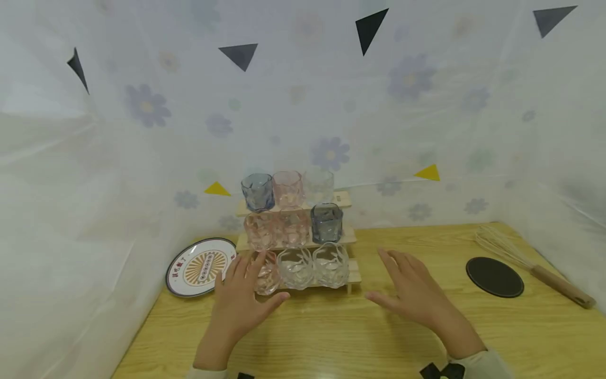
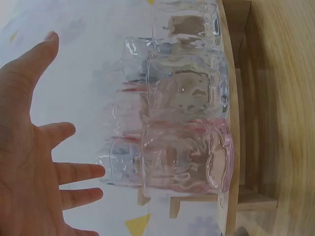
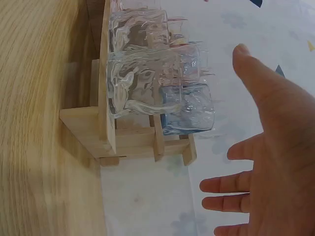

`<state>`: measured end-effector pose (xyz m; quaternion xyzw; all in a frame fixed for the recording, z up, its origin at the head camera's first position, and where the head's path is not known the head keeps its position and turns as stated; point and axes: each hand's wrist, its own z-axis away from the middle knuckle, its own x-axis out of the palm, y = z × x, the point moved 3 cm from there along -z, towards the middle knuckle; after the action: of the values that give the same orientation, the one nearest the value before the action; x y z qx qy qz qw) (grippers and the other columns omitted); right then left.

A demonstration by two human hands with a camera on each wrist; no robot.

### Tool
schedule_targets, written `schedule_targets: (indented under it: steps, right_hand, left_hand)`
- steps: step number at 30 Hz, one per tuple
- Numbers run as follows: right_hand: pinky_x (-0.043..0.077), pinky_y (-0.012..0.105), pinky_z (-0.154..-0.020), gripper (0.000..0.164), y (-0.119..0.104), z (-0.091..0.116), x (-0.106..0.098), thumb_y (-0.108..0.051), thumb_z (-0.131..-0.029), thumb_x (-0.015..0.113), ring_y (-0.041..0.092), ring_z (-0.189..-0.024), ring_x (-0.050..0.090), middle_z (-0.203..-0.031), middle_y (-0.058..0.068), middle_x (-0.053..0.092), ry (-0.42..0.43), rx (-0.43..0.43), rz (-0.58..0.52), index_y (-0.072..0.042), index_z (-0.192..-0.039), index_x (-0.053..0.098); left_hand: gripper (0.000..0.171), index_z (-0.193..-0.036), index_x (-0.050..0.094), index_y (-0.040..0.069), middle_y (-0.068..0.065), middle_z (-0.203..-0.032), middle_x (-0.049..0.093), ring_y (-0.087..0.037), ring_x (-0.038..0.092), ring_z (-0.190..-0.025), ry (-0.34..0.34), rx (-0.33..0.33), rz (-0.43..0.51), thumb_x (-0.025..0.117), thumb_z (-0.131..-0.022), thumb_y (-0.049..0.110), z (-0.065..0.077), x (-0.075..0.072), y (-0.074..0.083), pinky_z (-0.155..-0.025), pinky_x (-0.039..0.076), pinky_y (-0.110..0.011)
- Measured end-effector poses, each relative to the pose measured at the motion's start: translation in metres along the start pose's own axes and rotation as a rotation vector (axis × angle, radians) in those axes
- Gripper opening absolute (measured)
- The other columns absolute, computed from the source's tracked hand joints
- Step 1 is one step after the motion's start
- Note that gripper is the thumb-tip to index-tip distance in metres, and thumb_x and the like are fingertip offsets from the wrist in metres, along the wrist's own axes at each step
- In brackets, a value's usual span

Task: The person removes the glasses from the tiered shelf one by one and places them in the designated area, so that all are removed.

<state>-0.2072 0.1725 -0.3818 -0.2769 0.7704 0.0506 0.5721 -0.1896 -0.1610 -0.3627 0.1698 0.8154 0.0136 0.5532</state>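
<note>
A three-tier wooden rack [image 1: 352, 271] holds rows of wavy glass cups. On its bottom tier stand a pink cup [image 1: 268, 273] and two clear cups, one of them at the right end [image 1: 331, 266]. The middle tier bears two pink cups and a dark blue-grey cup [image 1: 326, 223]. Up top are a blue cup [image 1: 258, 191], a pink cup [image 1: 288, 188] and a clear cup [image 1: 319, 186]. My left hand [image 1: 241, 295], fingers spread, is nearest the bottom pink cup and holds nothing. To the right of the rack, my right hand [image 1: 412, 287] hovers with spread fingers, holding nothing.
A white plate [image 1: 182, 269] with a printed sunburst leans at the left of the rack. A round black mat [image 1: 494, 277] lies on the wooden table [image 1: 322, 337] at the right, next to a whisk [image 1: 535, 268]. Flower-patterned sheeting [image 1: 293, 105] encloses the table's back and sides.
</note>
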Motion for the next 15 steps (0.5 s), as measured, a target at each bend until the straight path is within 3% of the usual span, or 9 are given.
schedule_targets:
  steps: [4, 8, 11, 15]
  right_hand:
    - [0.026, 0.064, -0.099, 0.093, 0.001, -0.012, 0.012, -0.065, -0.085, 0.054, 0.044, -0.127, 0.037, -0.141, 0.022, 0.038, -0.038, 0.026, -0.113, -0.011, -0.151, 0.018]
    - [0.024, 0.065, -0.1, 0.094, 0.0, -0.023, 0.027, -0.063, -0.085, 0.055, 0.044, -0.131, 0.031, -0.145, 0.022, 0.033, -0.063, 0.049, -0.196, -0.014, -0.152, 0.014]
    - [0.026, 0.064, -0.1, 0.092, -0.001, -0.03, 0.037, -0.06, -0.086, 0.056, 0.044, -0.132, 0.031, -0.146, 0.023, 0.031, -0.053, 0.04, -0.222, -0.013, -0.153, 0.013]
    - [0.027, 0.063, -0.101, 0.091, -0.003, -0.038, 0.047, -0.057, -0.087, 0.057, 0.044, -0.132, 0.029, -0.147, 0.024, 0.029, -0.045, 0.029, -0.249, -0.008, -0.152, 0.015]
  left_hand:
    - [0.091, -0.15, 0.029, 0.022, -0.016, -0.137, 0.045, -0.042, 0.04, -0.124, 0.027, -0.044, 0.071, 0.065, -0.076, 0.063, 0.005, -0.007, -0.018, -0.091, 0.032, -0.068]
    - [0.081, -0.151, 0.025, 0.017, -0.025, -0.133, 0.045, -0.047, 0.042, -0.12, -0.054, -0.123, 0.16, 0.06, -0.087, 0.052, 0.011, -0.012, -0.041, -0.088, 0.035, -0.067]
    - [0.071, -0.152, 0.022, 0.013, -0.028, -0.133, 0.045, -0.046, 0.045, -0.117, -0.114, -0.152, 0.282, 0.051, -0.095, 0.045, 0.017, -0.012, -0.057, -0.088, 0.037, -0.065]
    - [0.062, -0.151, 0.023, 0.013, -0.024, -0.127, 0.052, -0.036, 0.055, -0.106, -0.187, -0.213, 0.476, 0.046, -0.099, 0.037, 0.021, 0.0, -0.075, -0.084, 0.046, -0.051]
